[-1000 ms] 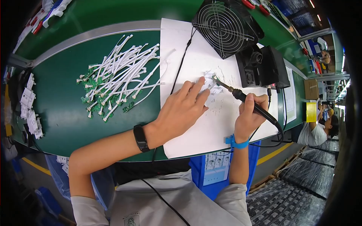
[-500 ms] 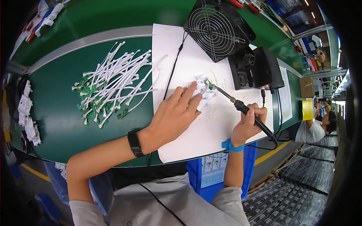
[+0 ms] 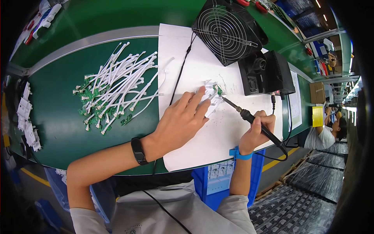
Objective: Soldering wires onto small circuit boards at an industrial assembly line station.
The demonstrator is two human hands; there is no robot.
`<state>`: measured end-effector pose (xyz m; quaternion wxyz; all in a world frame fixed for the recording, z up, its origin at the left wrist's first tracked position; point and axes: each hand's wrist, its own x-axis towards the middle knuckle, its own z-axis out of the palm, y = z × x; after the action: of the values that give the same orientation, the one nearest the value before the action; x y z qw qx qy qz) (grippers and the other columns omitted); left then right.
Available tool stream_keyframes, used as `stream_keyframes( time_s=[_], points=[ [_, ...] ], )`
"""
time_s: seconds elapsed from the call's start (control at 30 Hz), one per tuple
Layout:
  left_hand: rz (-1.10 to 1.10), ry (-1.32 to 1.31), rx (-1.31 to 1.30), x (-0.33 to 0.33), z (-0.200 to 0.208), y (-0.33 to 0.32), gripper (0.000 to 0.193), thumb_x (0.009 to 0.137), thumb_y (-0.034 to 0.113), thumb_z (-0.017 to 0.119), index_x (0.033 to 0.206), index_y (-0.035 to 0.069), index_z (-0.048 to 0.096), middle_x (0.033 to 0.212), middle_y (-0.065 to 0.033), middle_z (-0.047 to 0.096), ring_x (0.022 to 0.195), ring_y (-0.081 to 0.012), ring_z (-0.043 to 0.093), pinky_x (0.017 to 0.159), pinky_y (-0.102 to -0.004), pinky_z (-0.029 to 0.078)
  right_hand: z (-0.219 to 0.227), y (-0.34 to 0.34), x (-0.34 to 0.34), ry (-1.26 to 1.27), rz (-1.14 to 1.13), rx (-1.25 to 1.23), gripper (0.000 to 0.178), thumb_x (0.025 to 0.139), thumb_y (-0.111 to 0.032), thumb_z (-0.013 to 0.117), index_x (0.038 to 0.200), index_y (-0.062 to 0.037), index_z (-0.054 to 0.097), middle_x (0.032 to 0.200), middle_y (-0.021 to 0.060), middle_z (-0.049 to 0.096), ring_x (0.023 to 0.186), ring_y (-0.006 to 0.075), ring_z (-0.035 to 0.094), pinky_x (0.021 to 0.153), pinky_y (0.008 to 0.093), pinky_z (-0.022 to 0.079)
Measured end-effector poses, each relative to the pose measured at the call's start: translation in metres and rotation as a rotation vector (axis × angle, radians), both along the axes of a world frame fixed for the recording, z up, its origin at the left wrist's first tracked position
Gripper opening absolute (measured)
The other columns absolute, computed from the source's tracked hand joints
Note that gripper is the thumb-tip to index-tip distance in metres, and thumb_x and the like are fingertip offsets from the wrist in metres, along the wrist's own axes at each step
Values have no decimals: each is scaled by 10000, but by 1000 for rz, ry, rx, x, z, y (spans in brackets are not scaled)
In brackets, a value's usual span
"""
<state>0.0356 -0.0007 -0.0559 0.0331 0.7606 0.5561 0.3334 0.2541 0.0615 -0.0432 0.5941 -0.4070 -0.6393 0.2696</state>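
Observation:
My right hand (image 3: 257,132) grips a black-handled soldering iron (image 3: 246,115) like a pen. The iron's metal tip points up and left, close beside a small green circuit board (image 3: 219,90); whether it touches anything is too small to tell. That board sits at the upper right end of a white plastic part (image 3: 212,102) on the white sheet (image 3: 187,144). With fingertips and thumb, my left hand (image 3: 183,119) holds the white part against the sheet, hiding some of it. Left of this hand lies a pile of white cables with green boards (image 3: 117,89) on the green mat.
A black fan with a wire guard (image 3: 223,33) stands at the back, next to a black box-shaped unit (image 3: 274,74). White plastic parts (image 3: 25,113) line the far left edge. A blue bin (image 3: 200,183) is below the table edge. Another person (image 3: 327,134) sits at far right.
The soldering iron's tip has drawn slightly down from the green board, and my right hand has shifted a little with it. My left hand stays on the white part.

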Motion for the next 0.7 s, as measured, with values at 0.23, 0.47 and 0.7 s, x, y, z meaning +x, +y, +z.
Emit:
stream_keyframes(
  time_s=[0.23, 0.47, 0.7],
  points=[
    [4, 14, 0, 0, -1, 0, 484, 812, 200, 810, 1234, 12, 664, 1441, -162, 554, 1039, -264, 575, 740, -322, 581, -3, 1, 0, -5, 21, 59, 222, 925, -68, 565, 850, -84, 356, 685, 19, 365, 678, 114, 324, 644, 260, 311],
    [9, 23, -3, 1, 0, 0, 483, 808, 199, 813, 1230, 16, 666, 1440, -154, 556, 1039, -254, 574, 736, -314, 578, -8, 1, 4, -40, 7, 62, 239, 952, -90, 573, 863, -80, 351, 701, 40, 453, 660, 83, 342, 521, 211, 299],
    [11, 27, -10, 1, -1, 0, 478, 809, 198, 815, 1226, 15, 670, 1438, -147, 559, 1053, -252, 573, 750, -309, 578, -1, -3, -5, 0, -23, -25, 238, 955, -92, 612, 848, -58, 402, 645, 26, 423, 627, 85, 347, 599, 259, 297]
  ],
)
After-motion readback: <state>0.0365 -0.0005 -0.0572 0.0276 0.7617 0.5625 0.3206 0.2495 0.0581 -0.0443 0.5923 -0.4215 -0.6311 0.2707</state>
